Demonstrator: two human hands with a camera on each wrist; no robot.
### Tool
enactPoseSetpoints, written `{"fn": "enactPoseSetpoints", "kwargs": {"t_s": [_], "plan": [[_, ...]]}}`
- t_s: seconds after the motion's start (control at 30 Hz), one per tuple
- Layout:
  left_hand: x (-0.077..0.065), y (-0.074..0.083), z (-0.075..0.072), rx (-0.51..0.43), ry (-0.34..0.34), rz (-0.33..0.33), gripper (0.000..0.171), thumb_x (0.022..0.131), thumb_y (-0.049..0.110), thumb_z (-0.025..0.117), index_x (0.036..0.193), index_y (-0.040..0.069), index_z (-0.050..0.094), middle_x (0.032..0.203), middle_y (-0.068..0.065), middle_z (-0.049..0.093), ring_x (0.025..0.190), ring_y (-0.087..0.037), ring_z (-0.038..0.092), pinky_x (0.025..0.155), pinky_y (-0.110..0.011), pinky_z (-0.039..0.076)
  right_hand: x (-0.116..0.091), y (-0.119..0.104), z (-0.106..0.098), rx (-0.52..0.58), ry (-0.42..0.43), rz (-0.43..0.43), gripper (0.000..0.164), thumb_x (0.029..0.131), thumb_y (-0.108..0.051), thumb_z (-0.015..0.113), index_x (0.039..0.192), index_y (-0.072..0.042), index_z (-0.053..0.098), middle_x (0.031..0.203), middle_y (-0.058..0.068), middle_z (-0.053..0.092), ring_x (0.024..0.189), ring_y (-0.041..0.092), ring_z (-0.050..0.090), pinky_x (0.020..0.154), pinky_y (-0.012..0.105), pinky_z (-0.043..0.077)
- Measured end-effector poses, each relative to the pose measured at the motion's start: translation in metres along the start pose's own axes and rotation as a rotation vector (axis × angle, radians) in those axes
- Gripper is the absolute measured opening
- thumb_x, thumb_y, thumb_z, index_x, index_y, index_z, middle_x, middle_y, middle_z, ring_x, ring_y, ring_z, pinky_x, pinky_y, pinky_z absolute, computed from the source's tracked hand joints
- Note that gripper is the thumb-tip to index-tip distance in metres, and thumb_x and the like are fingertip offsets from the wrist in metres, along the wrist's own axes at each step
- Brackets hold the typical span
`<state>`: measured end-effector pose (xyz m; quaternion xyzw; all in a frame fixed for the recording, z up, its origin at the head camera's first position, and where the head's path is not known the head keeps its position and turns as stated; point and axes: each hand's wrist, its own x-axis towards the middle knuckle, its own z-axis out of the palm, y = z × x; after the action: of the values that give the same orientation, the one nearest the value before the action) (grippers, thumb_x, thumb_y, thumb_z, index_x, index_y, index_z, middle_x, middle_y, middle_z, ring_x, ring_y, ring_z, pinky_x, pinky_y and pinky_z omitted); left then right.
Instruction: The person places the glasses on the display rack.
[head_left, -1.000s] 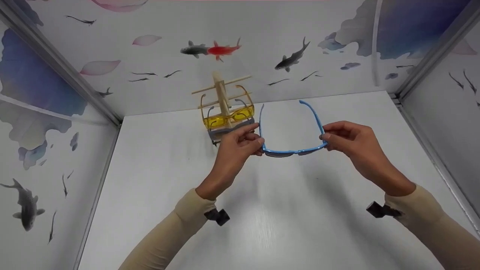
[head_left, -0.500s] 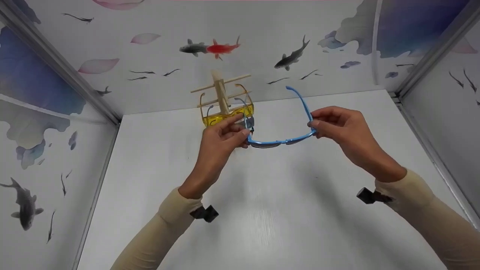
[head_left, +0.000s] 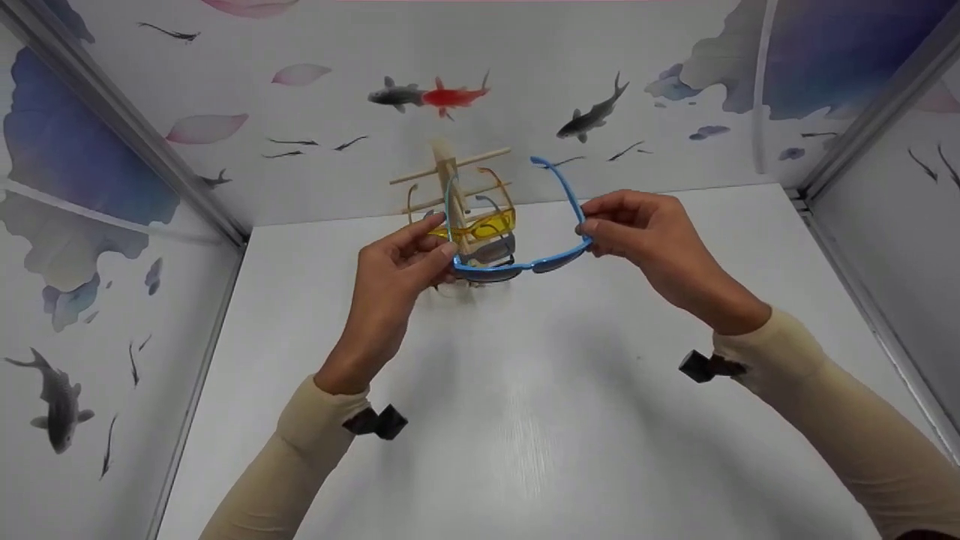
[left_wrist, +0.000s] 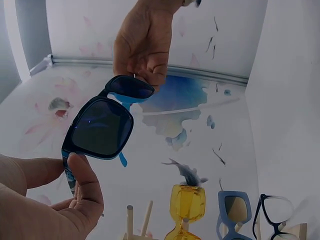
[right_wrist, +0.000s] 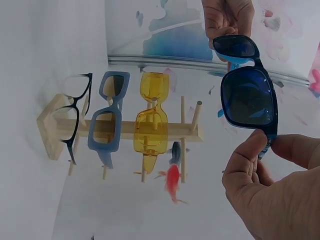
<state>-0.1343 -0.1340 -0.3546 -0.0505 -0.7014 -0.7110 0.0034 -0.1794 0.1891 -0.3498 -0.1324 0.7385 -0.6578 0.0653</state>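
Blue sunglasses with dark lenses (head_left: 487, 274) are held up in the air by both hands, their temples spread and pointing away. My left hand (head_left: 394, 274) pinches them at the left hinge; my right hand (head_left: 637, 229) pinches the right temple near its hinge. Behind them stands a wooden glasses rack (right_wrist: 172, 129) with pegs. On it hang yellow glasses (right_wrist: 151, 120), grey-blue sunglasses (right_wrist: 106, 132) and black-framed clear glasses (right_wrist: 75, 115). In the right wrist view, the pegs at the rack's top end carry no glasses. The sunglasses partly hide the rack in the head view.
The rack stands at the back of a white tabletop (head_left: 517, 420), close to the rear wall (head_left: 525, 45) printed with fish and petals. Printed side walls (head_left: 90, 315) with metal edge strips close in the left and right.
Both hands have carried the blue sunglasses left and up, away from the body, so that they now overlap the rack in the head view. The grip looks the same.
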Motion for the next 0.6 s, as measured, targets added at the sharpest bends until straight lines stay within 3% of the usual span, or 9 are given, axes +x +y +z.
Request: {"fn": "enactPoseSetpoints", "kwargs": {"t_s": [0.37,0.6], "plan": [[-0.002,0.004,-0.021,0.005,0.062,-0.023,0.051,0.107,0.008,0.072,0.157,0.004,0.060,0.127,-0.019,0.068,0.106,-0.028,0.074,0.096,-0.034,0.064,0.028,-0.005,0.014,0.053,-0.084,0.008,0.031,0.105,-0.013,0.077,0.131,0.004,0.073,0.120,0.021,0.075,0.101,0.028,0.076,0.098,0.036,0.064],[0.005,0.007,-0.030,0.003,0.082,-0.032,0.050,0.108,0.009,0.072,0.157,0.004,0.060,0.127,-0.018,0.068,0.105,-0.028,0.074,0.098,-0.034,0.064,0.044,-0.006,0.021,0.087,-0.114,0.018,0.034,0.105,-0.016,0.077,0.132,0.004,0.073,0.124,0.019,0.074,0.105,0.028,0.075,0.099,0.033,0.063]]}}
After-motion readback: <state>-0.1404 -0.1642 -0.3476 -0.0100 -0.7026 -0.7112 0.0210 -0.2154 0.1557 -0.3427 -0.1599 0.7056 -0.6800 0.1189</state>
